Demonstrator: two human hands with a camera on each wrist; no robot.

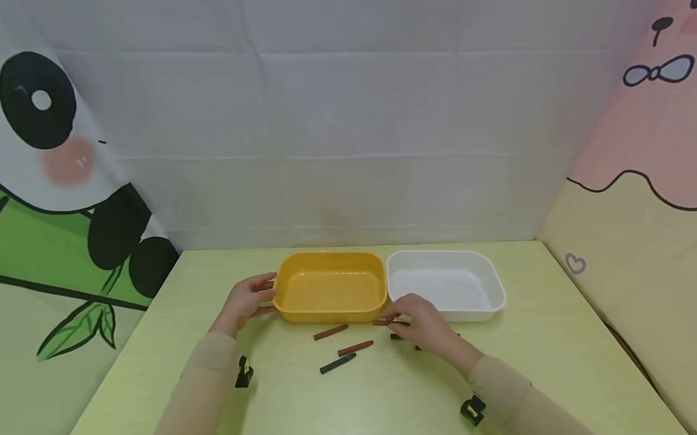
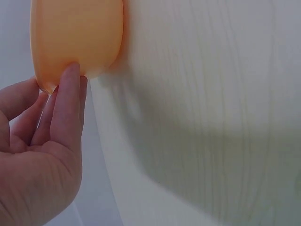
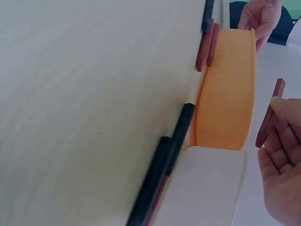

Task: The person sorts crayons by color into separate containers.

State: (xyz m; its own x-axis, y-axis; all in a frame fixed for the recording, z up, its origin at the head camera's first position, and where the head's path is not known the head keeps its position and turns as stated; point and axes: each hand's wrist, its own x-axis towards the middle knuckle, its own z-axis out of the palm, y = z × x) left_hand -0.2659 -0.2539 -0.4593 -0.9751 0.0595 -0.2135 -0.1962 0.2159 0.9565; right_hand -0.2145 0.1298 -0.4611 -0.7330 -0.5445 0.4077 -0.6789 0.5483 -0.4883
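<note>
A yellow tub (image 1: 330, 287) and a white tub (image 1: 445, 284) stand side by side on a pale green table (image 1: 389, 395). My left hand (image 1: 250, 298) lies against the yellow tub's left end; in the left wrist view its fairly straight fingers (image 2: 68, 108) touch the tub's wall (image 2: 75, 37). My right hand (image 1: 393, 318) pinches a brown stick (image 1: 381, 321) just in front of the gap between the tubs. The right wrist view shows that stick (image 3: 270, 120) held up at the fingertips (image 3: 282, 113), beside the yellow tub (image 3: 225, 94).
Loose sticks lie on the table in front of the tubs: two brown ones (image 1: 331, 332) (image 1: 355, 348), a dark green one (image 1: 337, 363), and dark ones (image 1: 395, 336) partly hidden under my right hand. Cartoon-printed walls close in the back and sides.
</note>
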